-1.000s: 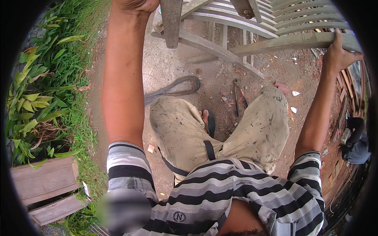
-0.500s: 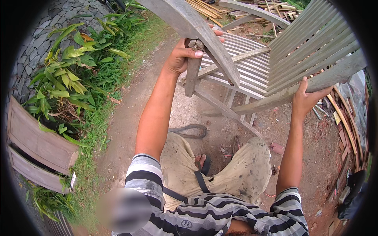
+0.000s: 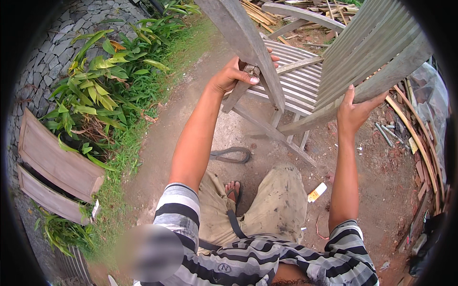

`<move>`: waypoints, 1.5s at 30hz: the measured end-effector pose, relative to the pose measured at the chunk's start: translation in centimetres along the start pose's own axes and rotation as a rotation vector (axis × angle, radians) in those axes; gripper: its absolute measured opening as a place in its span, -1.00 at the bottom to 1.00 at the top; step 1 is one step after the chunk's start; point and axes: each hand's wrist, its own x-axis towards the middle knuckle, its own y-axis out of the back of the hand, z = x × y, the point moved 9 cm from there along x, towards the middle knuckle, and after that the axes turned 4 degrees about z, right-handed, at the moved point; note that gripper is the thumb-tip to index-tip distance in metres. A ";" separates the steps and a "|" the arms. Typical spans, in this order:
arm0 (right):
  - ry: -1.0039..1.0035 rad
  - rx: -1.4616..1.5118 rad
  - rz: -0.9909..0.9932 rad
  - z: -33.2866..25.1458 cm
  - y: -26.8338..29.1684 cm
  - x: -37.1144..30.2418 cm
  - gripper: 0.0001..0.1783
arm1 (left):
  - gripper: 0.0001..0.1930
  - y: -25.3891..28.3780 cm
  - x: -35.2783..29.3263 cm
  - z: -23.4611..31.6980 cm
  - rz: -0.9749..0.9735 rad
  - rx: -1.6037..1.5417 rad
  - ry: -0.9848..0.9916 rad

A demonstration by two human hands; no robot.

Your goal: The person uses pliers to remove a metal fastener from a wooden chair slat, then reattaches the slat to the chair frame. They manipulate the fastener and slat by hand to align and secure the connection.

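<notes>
A weathered grey wooden folding chair (image 3: 298,71) with a slatted seat and a tall slatted backrest (image 3: 372,47) is held in front of me, turned on a slant. My left hand (image 3: 232,76) grips it where the near armrest (image 3: 253,45) meets its short upright support, the thumb over the joint and fingertips showing past the armrest's far side. My right hand (image 3: 355,112) holds the side rail of the backrest, thumb along its near face; its other fingers are partly hidden under the rail. The chair's crossed legs (image 3: 274,128) reach toward the ground.
Wooden panels (image 3: 62,157) lie at left by leafy plants (image 3: 90,86) and a stone-paved slope (image 3: 52,52). A dark looped strap (image 3: 231,155) and a yellow-and-white packet (image 3: 317,192) are on the dirt. Bamboo strips (image 3: 417,143) and clear plastic sheeting (image 3: 427,90) line the right.
The backrest and my right hand have shifted left, and my left hand has moved slightly right and up with the armrest. My knees have shifted left, and the packet on the ground has come into sight.
</notes>
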 end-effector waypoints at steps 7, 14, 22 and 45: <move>0.044 -0.086 0.005 0.8 -0.5 -0.1 0.11 | 0.05 -2.9 0.5 -2.7 -0.135 0.185 0.012; 0.064 -0.093 -0.002 0.9 -0.7 0.0 0.12 | -0.05 -6.8 1.2 -6.4 -0.260 0.317 0.039; -0.114 -0.324 -0.055 0.7 1.8 -2.5 -0.04 | -0.02 -8.1 2.1 -9.0 -0.307 0.636 0.035; -0.116 -0.800 -0.067 -10.5 -5.9 -14.0 -0.86 | -0.08 -7.2 3.0 -8.2 -0.340 0.530 -0.113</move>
